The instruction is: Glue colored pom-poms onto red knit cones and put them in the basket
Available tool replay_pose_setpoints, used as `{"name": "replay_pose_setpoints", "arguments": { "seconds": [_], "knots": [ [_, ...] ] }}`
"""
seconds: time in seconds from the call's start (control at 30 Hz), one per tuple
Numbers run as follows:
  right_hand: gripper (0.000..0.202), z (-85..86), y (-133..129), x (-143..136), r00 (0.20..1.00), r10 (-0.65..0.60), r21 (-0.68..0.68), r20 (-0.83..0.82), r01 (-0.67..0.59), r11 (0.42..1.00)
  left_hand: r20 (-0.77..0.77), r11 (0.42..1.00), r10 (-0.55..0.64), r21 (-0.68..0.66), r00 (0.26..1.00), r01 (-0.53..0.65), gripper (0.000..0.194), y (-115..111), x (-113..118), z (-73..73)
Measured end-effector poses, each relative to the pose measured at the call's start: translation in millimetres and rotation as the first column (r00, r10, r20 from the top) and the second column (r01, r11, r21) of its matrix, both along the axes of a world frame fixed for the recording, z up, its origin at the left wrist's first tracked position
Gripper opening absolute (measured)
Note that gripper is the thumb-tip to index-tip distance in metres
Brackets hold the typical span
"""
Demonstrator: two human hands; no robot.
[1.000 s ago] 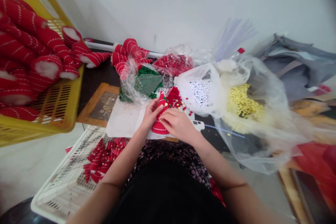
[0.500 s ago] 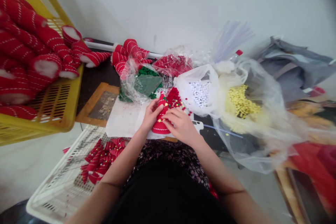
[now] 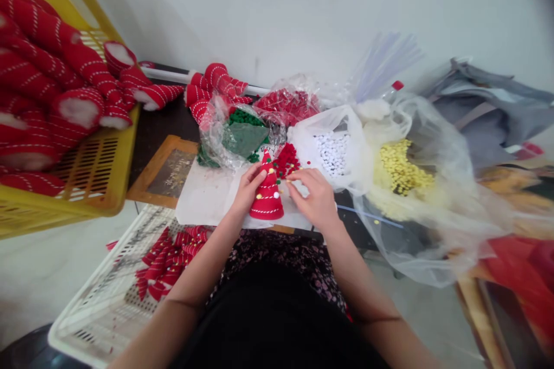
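Note:
My left hand (image 3: pixel 250 187) grips the left side of a red cloth cone (image 3: pixel 267 206), which stands with its tip pointing away from me. White dashed stitching runs around the cone, and small white, yellow and green pom-poms dot its front. Just right of the cone is my right hand (image 3: pixel 315 195), thumb and forefinger drawn together in a pinch. Something tiny and yellowish seems to sit at those fingertips, too small to make out. Beyond the cone lies a heap of red pom-poms (image 3: pixel 286 158) on white paper (image 3: pixel 201 193).
Bags of green pom-poms (image 3: pixel 246 121), red pom-poms (image 3: pixel 298 105), white pom-poms (image 3: pixel 331 153) and yellow pom-poms (image 3: pixel 400 167) line the table. A yellow crate (image 3: pixel 115 167) of undecorated cones stands left. Below it, a white basket (image 3: pixel 86 305) holds decorated ones. A wooden frame (image 3: pixel 145 176) lies beside the paper.
My right hand has moved off the cone to the right, uncovering its lower front with a white pom-pom. My left hand keeps its hold.

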State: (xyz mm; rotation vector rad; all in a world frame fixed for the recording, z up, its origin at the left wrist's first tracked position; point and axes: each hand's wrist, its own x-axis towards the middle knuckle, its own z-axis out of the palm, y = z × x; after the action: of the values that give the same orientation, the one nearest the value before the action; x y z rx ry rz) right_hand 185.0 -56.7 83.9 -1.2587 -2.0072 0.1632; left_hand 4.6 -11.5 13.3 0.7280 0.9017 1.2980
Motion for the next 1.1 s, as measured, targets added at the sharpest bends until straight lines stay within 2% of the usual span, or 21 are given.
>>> {"name": "replay_pose_setpoints", "arguments": {
  "seconds": [0.1, 0.2, 0.37, 0.57, 0.67, 0.8, 1.0, 1.1],
  "knots": [
    [0.022, -11.4, 8, 11, 0.998, -0.059, -0.071, 0.037, 0.061, 0.996, 0.055, 0.994, -0.014, -0.110, 0.998, 0.020, 0.041, 1, -2, -0.6],
    [0.024, -19.4, 5, 10, 0.998, -0.004, -0.085, -0.070, -0.002, 0.996, 0.086, 0.986, -0.010, -0.165, 0.996, 0.024, 0.040, 1, -4, 2.5],
    [0.015, -21.1, -8, -4, 0.953, 0.021, -0.208, -0.302, -0.088, 0.974, 0.097, 0.982, -0.029, -0.183, 0.995, 0.047, 0.034, 1, -8, 7.8],
    [0.013, -26.9, -8, -13, 0.926, 0.019, -0.278, -0.376, -0.132, 0.952, 0.020, 0.988, 0.050, -0.149, 0.999, -0.046, 0.023, -2, -3, 2.8],
    [0.014, -24.8, -8, -13, 0.925, -0.003, -0.247, -0.381, -0.099, 0.964, -0.015, 0.993, 0.054, -0.102, 0.998, -0.055, 0.022, -5, -1, 2.5],
    [0.017, -17.1, 1, -11, 0.931, -0.024, -0.138, -0.365, -0.029, 0.990, -0.003, 0.994, 0.048, -0.102, 0.999, -0.048, 0.023, -6, 0, 5.1],
    [0.040, -13.6, 22, -15, 0.967, 0.180, -0.021, -0.178, -0.187, 0.982, 0.082, 0.996, -0.010, -0.086, 0.997, 0.017, 0.033, -10, 0, 8.3],
    [0.040, -12.1, 20, -17, 0.964, 0.161, 0.021, -0.209, -0.161, 0.987, 0.096, 0.995, -0.008, -0.102, 0.995, 0.017, 0.034, -11, -4, 10.5]
  ]
}}
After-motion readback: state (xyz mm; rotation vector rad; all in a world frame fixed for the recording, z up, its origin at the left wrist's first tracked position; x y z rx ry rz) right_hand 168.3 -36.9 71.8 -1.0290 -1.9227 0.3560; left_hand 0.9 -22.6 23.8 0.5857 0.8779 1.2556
